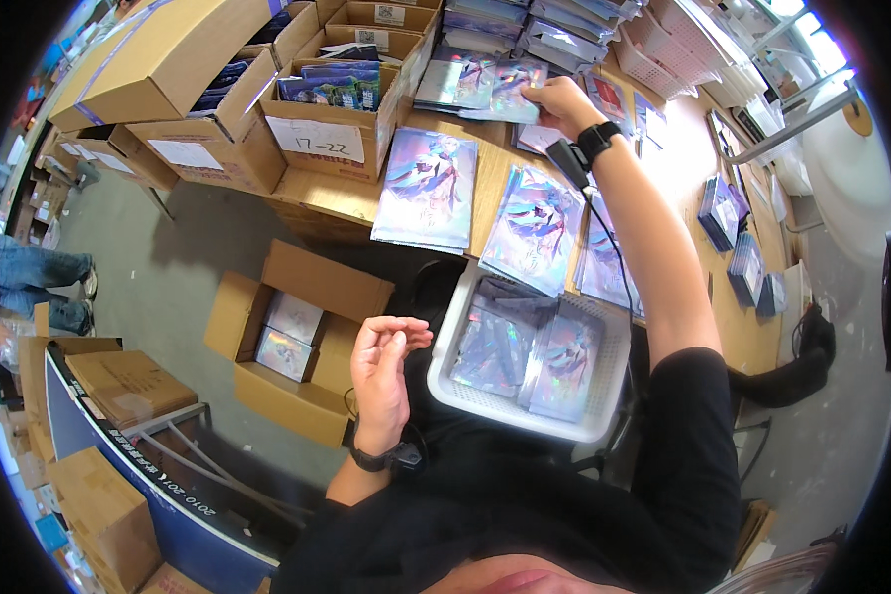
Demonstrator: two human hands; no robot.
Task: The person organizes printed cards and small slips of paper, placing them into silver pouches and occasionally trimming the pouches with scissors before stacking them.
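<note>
My right hand point(562, 106) reaches to the back of the table and pinches the edge of an illustrated, shiny packet point(514, 93). A similar packet point(464, 78) lies just left of it. My left hand point(386, 371) hangs empty in the air, fingers loosely curled, beside a white plastic basket point(439, 367). Inside the basket are clear-wrapped packets point(564, 364) with iridescent prints. On the near table edge lie a stack of illustrated sleeves point(427, 189) and a second stack of sleeves point(536, 226); a third stack point(601, 256) is partly hidden by my right arm.
An open cardboard box point(289, 393) on the floor holds printed packs point(286, 354). Cardboard boxes with packets point(330, 141) stand at the table's left. Behind are piled wrapped packs point(564, 41) and pink plastic baskets point(657, 56). Small packs point(746, 269) stand right. A person's legs point(41, 278) show far left.
</note>
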